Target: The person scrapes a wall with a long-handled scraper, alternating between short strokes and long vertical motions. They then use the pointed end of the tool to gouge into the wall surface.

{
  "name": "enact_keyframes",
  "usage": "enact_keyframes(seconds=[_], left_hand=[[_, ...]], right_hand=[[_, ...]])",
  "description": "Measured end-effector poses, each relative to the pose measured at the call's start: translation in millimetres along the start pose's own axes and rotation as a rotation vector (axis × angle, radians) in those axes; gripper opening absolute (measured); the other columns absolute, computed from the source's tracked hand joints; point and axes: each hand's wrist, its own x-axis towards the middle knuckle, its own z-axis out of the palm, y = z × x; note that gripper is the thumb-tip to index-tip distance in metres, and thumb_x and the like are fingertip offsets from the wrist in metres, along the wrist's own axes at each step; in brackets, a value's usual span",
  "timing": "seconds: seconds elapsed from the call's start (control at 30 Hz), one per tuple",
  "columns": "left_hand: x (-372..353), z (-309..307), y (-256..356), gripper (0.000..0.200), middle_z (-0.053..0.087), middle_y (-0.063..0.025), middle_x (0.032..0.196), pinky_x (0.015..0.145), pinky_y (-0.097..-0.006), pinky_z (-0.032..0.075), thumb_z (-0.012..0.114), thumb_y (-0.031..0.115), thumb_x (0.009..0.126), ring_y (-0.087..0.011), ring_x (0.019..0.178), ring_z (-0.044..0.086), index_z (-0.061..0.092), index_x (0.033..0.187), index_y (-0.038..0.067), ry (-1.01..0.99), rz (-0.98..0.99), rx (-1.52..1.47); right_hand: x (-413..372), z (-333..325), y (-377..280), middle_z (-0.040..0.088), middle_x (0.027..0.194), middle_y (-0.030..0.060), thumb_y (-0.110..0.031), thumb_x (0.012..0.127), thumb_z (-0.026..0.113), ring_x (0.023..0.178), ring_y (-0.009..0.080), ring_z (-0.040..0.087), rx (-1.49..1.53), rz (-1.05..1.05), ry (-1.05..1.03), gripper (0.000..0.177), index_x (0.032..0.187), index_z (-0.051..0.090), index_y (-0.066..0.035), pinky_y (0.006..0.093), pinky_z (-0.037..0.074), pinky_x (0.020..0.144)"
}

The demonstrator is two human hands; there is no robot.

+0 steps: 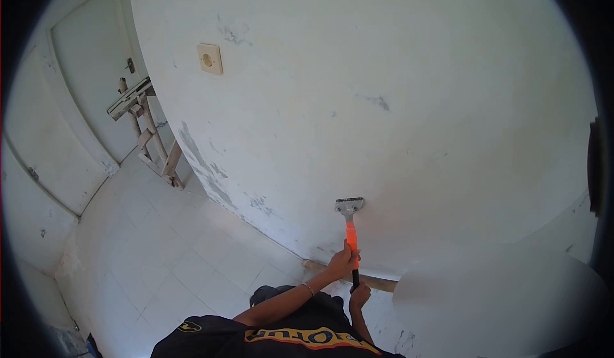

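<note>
Long-handled scraper (350,230) at 5 o'clock from centre, its blade (349,205) against the wall (448,102). Left hand (343,261): grip closed round the orange shaft (352,234); right hand (360,295), at 5 o'clock from the left: grip clasping the black end (355,277).

Orange on off-white

The scraper (351,230) had an orange handle (352,246), black end (355,278) and grey head (349,205). The wall (448,70) was off-white, blotched grey; the socket (210,59) was cream. The floor (173,287) was pale, gridded with thin darker lines. The shirt (204,341) was black, its print (307,337) mixing yellow, red and dark tones. The trestle (146,126) was brown.
</note>
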Motion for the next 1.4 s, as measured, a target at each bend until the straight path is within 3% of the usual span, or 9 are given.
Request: enact_keyframes(seconds=[0.37,0.47,0.57,0.67,0.8,0.97,1.1,1.3,1.4], left_hand=[[6,-3,5,0.037,0.068,-0.0138,0.085,0.068,-0.0422,0.054,0.045,0.026,0.104,-0.0349,0.075,0.068,0.028,0.118,-0.005,-0.017,0.005,-0.015],[9,-14,38,0.038,0.068,-0.0145,0.088,0.070,-0.0415,0.054,0.045,0.026,0.104,-0.0343,0.078,0.069,0.029,0.118,-0.005,0.015,0.017,-0.023],[8,-3,16,0.037,0.067,-0.0149,0.089,0.071,-0.0414,0.054,0.045,0.026,0.105,-0.0342,0.079,0.069,0.029,0.118,-0.004,-0.011,0.023,-0.022],[5,5,-7,0.036,0.067,-0.0148,0.087,0.070,-0.0417,0.054,0.045,0.025,0.105,-0.0342,0.078,0.068,0.029,0.118,-0.004,-0.043,-0.001,-0.043],[15,-15,37,0.036,0.067,-0.0146,0.087,0.070,-0.0414,0.054,0.046,0.025,0.104,-0.0339,0.079,0.069,0.029,0.117,-0.003,0.010,0.010,-0.077],[8,-6,18,0.033,0.067,-0.0140,0.086,0.069,-0.0422,0.054,0.047,0.024,0.104,-0.0348,0.077,0.068,0.030,0.115,-0.002,0.010,0.013,-0.028],[17,-19,50,0.033,0.067,-0.0134,0.085,0.067,-0.0429,0.054,0.046,0.025,0.104,-0.0349,0.076,0.068,0.030,0.115,-0.001,0.065,0.033,-0.045],[16,-7,24,0.034,0.067,-0.0138,0.084,0.067,-0.0432,0.054,0.046,0.025,0.104,-0.0351,0.075,0.068,0.029,0.116,-0.001,0.052,0.023,-0.014],[19,-24,60,0.037,0.067,-0.0139,0.085,0.067,-0.0426,0.054,0.046,0.026,0.104,-0.0343,0.076,0.068,0.028,0.120,-0.003,0.105,0.057,-0.052]], right_hand=[[17,8,-5,0.055,0.049,0.0105,-0.031,0.095,0.048,0.047,0.0242,0.055,0.129,-0.003,-0.012,0.052,0.057,0.060,0.002,0.0430,0.042,0.054],[14,-5,-13,0.054,0.049,0.0101,-0.032,0.095,0.048,0.047,0.0232,0.055,0.119,-0.047,0.007,0.052,0.058,0.060,0.002,0.0425,0.042,0.054],[15,-7,-15,0.055,0.049,0.0109,-0.032,0.095,0.049,0.047,0.0242,0.056,0.239,-0.034,-0.031,0.052,0.058,0.061,0.002,0.0431,0.043,0.055],[14,-2,-14,0.055,0.049,0.0111,-0.031,0.095,0.049,0.048,0.0244,0.056,0.111,0.027,0.008,0.052,0.057,0.061,0.002,0.0439,0.043,0.056],[-3,-18,-44,0.054,0.048,0.0103,-0.034,0.095,0.048,0.048,0.0246,0.056,0.087,0.017,0.048,0.054,0.056,0.060,0.001,0.0444,0.044,0.057],[22,1,-3,0.054,0.049,0.0105,-0.034,0.095,0.050,0.047,0.0237,0.054,0.210,0.021,-0.039,0.052,0.059,0.060,0.002,0.0426,0.041,0.055],[17,-9,-43,0.054,0.050,0.0105,-0.034,0.095,0.050,0.047,0.0230,0.052,0.173,0.036,-0.008,0.051,0.060,0.059,0.003,0.0420,0.040,0.054],[29,-1,-30,0.051,0.048,0.0094,-0.034,0.095,0.050,0.047,0.0220,0.051,0.239,0.001,-0.085,0.053,0.057,0.057,0.002,0.0414,0.039,0.053],[20,-11,-49,0.047,0.046,0.0061,-0.029,0.095,0.054,0.040,0.0186,0.046,0.161,-0.081,-0.009,0.050,0.054,0.052,-0.001,0.0363,0.035,0.045]])
